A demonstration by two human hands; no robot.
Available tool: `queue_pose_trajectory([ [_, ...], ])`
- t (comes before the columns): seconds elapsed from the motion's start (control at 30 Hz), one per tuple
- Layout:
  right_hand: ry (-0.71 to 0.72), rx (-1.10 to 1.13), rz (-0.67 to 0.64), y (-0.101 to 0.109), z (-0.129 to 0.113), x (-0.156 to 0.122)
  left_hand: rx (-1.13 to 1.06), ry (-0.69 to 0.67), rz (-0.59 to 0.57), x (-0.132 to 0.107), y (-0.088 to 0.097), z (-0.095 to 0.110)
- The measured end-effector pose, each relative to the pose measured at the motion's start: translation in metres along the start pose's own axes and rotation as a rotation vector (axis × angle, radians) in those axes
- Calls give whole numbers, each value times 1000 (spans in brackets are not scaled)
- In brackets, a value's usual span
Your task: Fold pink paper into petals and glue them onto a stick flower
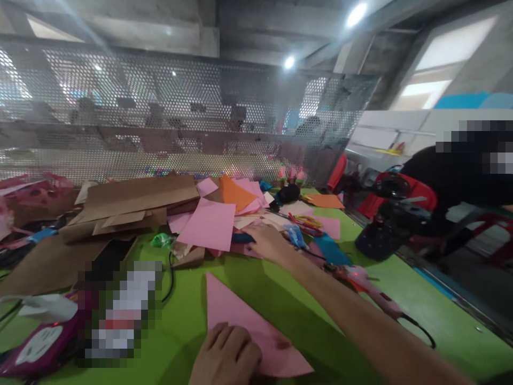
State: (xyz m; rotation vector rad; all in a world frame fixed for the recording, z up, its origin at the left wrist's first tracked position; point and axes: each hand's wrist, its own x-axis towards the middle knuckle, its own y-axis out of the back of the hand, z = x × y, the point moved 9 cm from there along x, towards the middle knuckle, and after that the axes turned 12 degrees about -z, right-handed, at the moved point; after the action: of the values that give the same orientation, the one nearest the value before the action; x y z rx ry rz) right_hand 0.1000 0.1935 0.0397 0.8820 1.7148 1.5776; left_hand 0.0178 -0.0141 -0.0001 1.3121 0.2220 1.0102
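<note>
My left hand rests at the near edge of the green table, its curled fingers pressing down on a pink paper triangle. My right arm stretches across the table and my right hand lies on the pile of coloured papers, fingers closed round a dark blue object that I cannot make out. Blue-handled scissors lie just right of that hand.
Brown cardboard sheets cover the back left. A pink glue gun with its cord lies beside my right forearm. Red-and-yellow scissors sit farther back. A perforated metal screen backs the table. Another person in black is at the right.
</note>
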Motion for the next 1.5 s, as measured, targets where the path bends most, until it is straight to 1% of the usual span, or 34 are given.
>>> queue_pose_trajectory([
  [0.1, -2, -41, -26, -2, 1, 5, -38, 0, -27, -8, -2, 3],
  [0.17, -13, -65, -23, 3, 2, 1, -37, 7, -77, -11, -6, 5],
  [0.23, -44, -86, 0, 13, 3, -8, -35, 14, -85, -12, -4, 6],
  [0.33, -89, -121, 55, 32, 6, -31, -55, 1, -100, -11, 3, 8],
  [0.4, -108, -141, 91, 44, 8, -50, -78, -7, -190, -8, 2, 8],
  [0.47, -130, -147, 116, 53, 12, -70, -116, 13, -240, -6, 1, 6],
  [0.53, -152, -141, 128, 59, 17, -92, -144, 33, -237, -5, 3, 4],
  [0.6, -166, -91, 133, 61, 22, -116, -148, 40, -224, -5, 3, 4],
  [0.67, -154, 48, 128, 56, 25, -140, -133, 35, -201, -7, 4, 5],
  [0.7, -140, 115, 111, 50, 25, -151, -123, 25, -197, -8, 4, 7],
  [0.77, -134, 194, 82, 36, 24, -169, -103, 3, -193, -10, 5, 9],
  [0.83, -120, 229, 50, 19, 20, -178, -84, -11, -174, -13, 7, 11],
  [0.93, -116, 228, 5, -3, 13, -181, -52, -16, -160, -15, 11, 10],
  [1.03, -105, 248, 39, -5, 2, -182, -22, -26, -215, -14, 9, 9],
  [1.1, -22, 365, 17, -5, -12, -184, -23, -27, -224, -13, 10, 8],
  [1.17, 80, 510, -46, -8, -30, -186, -52, -14, -219, -12, 11, 6],
  [1.2, 104, 560, -67, -10, -36, -187, -74, 0, -213, -12, 12, 5],
  [1.3, 81, 619, -92, -19, -43, -186, -147, 69, -214, -9, 12, 0],
  [1.4, 36, 621, -94, -29, -41, -182, -219, 159, -232, -5, 11, -7],
  [1.5, -7, 584, -67, -35, -38, -179, -284, 255, -262, -1, 9, -17],
])
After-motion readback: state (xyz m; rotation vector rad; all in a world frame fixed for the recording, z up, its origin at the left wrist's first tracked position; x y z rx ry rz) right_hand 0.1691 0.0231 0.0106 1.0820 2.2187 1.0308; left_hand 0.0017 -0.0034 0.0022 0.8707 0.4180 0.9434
